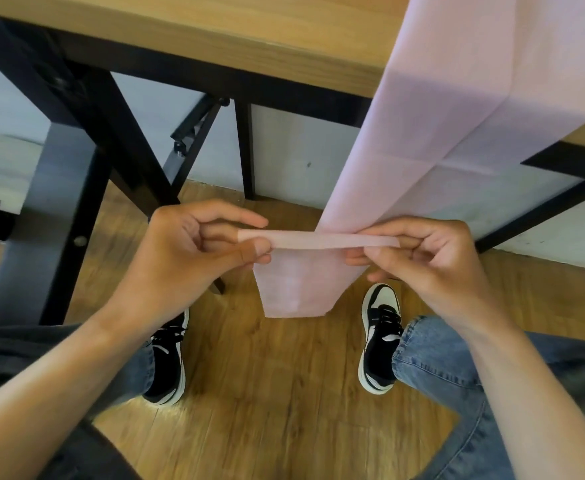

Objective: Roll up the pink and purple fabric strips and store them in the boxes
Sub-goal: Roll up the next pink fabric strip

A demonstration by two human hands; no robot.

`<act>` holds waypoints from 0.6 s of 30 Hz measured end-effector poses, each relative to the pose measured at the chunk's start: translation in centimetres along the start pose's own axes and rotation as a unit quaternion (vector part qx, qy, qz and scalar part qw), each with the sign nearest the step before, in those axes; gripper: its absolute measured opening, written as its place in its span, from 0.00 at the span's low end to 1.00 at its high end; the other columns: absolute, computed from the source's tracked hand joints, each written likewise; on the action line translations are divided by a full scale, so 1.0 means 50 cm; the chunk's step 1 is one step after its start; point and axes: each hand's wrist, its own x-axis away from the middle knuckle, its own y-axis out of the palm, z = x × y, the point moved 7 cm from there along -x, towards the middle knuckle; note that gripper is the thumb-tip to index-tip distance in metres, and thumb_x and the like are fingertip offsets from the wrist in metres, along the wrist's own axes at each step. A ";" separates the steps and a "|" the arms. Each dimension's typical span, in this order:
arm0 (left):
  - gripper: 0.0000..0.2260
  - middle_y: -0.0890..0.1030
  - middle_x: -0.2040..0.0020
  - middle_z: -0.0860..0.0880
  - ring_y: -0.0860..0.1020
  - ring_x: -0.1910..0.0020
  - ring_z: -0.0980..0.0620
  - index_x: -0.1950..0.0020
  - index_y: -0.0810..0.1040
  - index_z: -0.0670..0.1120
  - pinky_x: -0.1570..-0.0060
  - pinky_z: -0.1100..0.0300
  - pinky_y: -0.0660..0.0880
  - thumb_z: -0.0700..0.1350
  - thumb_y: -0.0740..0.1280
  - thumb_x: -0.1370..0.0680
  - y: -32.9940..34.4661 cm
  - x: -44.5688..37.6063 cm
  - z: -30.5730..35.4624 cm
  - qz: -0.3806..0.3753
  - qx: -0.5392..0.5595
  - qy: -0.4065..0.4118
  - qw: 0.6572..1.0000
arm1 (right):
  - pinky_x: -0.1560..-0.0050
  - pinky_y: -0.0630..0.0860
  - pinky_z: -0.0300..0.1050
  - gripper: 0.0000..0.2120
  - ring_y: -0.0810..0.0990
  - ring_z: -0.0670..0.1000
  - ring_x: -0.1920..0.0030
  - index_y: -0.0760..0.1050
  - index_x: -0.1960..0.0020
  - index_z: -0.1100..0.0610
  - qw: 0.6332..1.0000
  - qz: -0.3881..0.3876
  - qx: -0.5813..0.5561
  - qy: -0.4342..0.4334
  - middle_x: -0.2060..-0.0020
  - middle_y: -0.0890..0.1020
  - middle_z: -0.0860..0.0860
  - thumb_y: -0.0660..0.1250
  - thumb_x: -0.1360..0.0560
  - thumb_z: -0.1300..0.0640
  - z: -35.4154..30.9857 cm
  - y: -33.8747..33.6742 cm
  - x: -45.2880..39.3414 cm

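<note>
A long pink fabric strip (457, 98) lies on the wooden table at the upper right and hangs over its front edge down to my hands. Its lower end is folded into a narrow flat band held level between both hands, with a short flap hanging below. My left hand (194, 244) pinches the band's left end between thumb and fingers. My right hand (426, 251) pinches the right end the same way. No purple strip and no boxes are in view.
The wooden table (214, 32) with black metal legs (86, 109) fills the top of the view. Below is a wood-plank floor (270, 393), with my jeans-clad legs and black-and-white sneakers (379, 337) under my hands. A pale wall runs behind the table.
</note>
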 end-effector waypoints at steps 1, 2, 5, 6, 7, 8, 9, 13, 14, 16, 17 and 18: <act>0.10 0.88 0.56 0.47 0.87 0.55 0.47 0.48 0.84 0.44 0.54 0.57 0.84 0.40 0.75 0.29 0.000 -0.001 0.007 -0.006 -0.015 0.018 1.000 | 0.56 0.85 0.50 0.09 0.88 0.55 0.51 0.83 0.45 0.61 1.000 0.003 0.012 -0.009 0.53 0.88 0.54 0.71 0.25 0.63 -0.003 -0.003 0.001; 0.10 0.88 0.55 0.48 0.87 0.55 0.49 0.49 0.84 0.44 0.54 0.59 0.84 0.40 0.75 0.29 0.002 -0.001 0.016 -0.021 -0.033 0.034 0.999 | 0.57 0.85 0.51 0.08 0.88 0.55 0.52 0.83 0.46 0.61 1.000 0.007 0.023 -0.018 0.54 0.88 0.53 0.71 0.25 0.63 -0.006 -0.007 0.001; 0.12 0.88 0.53 0.49 0.87 0.53 0.50 0.48 0.84 0.43 0.53 0.61 0.83 0.38 0.76 0.30 0.009 0.001 0.022 -0.064 -0.051 0.052 0.995 | 0.58 0.85 0.51 0.08 0.88 0.55 0.56 0.84 0.48 0.62 0.999 0.015 0.036 -0.029 0.57 0.88 0.53 0.68 0.22 0.60 -0.010 -0.010 0.001; 0.12 0.88 0.53 0.49 0.87 0.52 0.50 0.48 0.84 0.44 0.52 0.60 0.83 0.38 0.76 0.30 0.008 0.001 0.023 -0.063 -0.054 0.056 0.995 | 0.58 0.85 0.51 0.08 0.88 0.55 0.57 0.84 0.49 0.62 0.999 0.014 0.038 -0.032 0.58 0.88 0.53 0.67 0.21 0.60 -0.010 -0.009 0.001; 0.10 0.88 0.53 0.49 0.87 0.53 0.50 0.48 0.84 0.44 0.52 0.59 0.83 0.39 0.75 0.29 0.006 0.000 0.022 -0.054 -0.058 0.060 0.995 | 0.59 0.85 0.51 0.08 0.88 0.56 0.57 0.84 0.49 0.62 0.999 0.012 0.038 -0.034 0.59 0.88 0.54 0.67 0.21 0.60 -0.011 -0.008 0.001; 0.08 0.88 0.55 0.50 0.87 0.55 0.49 0.49 0.85 0.45 0.54 0.58 0.84 0.41 0.75 0.28 0.003 0.001 0.023 -0.041 -0.059 0.064 0.995 | 0.59 0.85 0.52 0.08 0.88 0.56 0.59 0.84 0.50 0.62 0.999 0.011 0.038 -0.036 0.60 0.88 0.54 0.68 0.22 0.60 -0.012 -0.007 0.001; 0.06 0.88 0.57 0.49 0.87 0.57 0.49 0.50 0.85 0.46 0.56 0.58 0.84 0.43 0.74 0.27 -0.002 0.002 0.023 -0.024 -0.054 0.065 0.996 | 0.59 0.85 0.52 0.07 0.87 0.56 0.61 0.84 0.52 0.62 0.998 0.013 0.039 -0.038 0.62 0.87 0.54 0.68 0.22 0.61 -0.013 -0.007 0.001; 0.04 0.83 0.58 0.50 0.81 0.59 0.50 0.51 0.85 0.53 0.61 0.62 0.79 0.51 0.73 0.23 -0.017 0.001 0.036 0.021 -0.125 0.117 0.985 | 0.64 0.79 0.45 0.03 0.80 0.52 0.68 0.86 0.55 0.55 0.993 0.067 0.072 -0.058 0.67 0.83 0.53 0.73 0.25 0.58 -0.021 -0.022 0.004; 0.05 0.81 0.56 0.50 0.80 0.56 0.49 0.51 0.85 0.54 0.58 0.61 0.79 0.53 0.72 0.22 -0.015 0.000 0.037 0.013 -0.133 0.121 0.984 | 0.65 0.77 0.44 0.03 0.79 0.52 0.66 0.86 0.55 0.52 0.991 0.082 0.081 -0.063 0.64 0.82 0.54 0.73 0.26 0.56 -0.024 -0.025 0.003; 0.06 0.83 0.53 0.52 0.82 0.51 0.49 0.50 0.84 0.52 0.54 0.60 0.81 0.52 0.71 0.22 -0.009 -0.001 0.034 -0.008 -0.132 0.113 0.985 | 0.65 0.77 0.40 0.03 0.79 0.50 0.61 0.86 0.54 0.53 0.990 0.085 0.091 -0.067 0.57 0.81 0.55 0.73 0.26 0.56 -0.027 -0.024 0.002; 0.05 0.84 0.53 0.52 0.83 0.50 0.50 0.49 0.84 0.50 0.54 0.60 0.82 0.50 0.70 0.21 -0.004 0.001 0.033 -0.015 -0.134 0.109 0.985 | 0.66 0.76 0.39 0.04 0.79 0.48 0.61 0.85 0.55 0.54 0.990 0.078 0.096 -0.065 0.55 0.82 0.53 0.72 0.25 0.56 -0.027 -0.022 0.002; 0.05 0.85 0.53 0.53 0.84 0.51 0.52 0.49 0.83 0.49 0.54 0.61 0.82 0.48 0.70 0.21 0.001 0.004 0.034 -0.019 -0.136 0.110 0.984 | 0.67 0.76 0.38 0.04 0.79 0.47 0.63 0.84 0.55 0.55 0.991 0.070 0.100 -0.057 0.56 0.83 0.52 0.72 0.24 0.56 -0.025 -0.019 0.003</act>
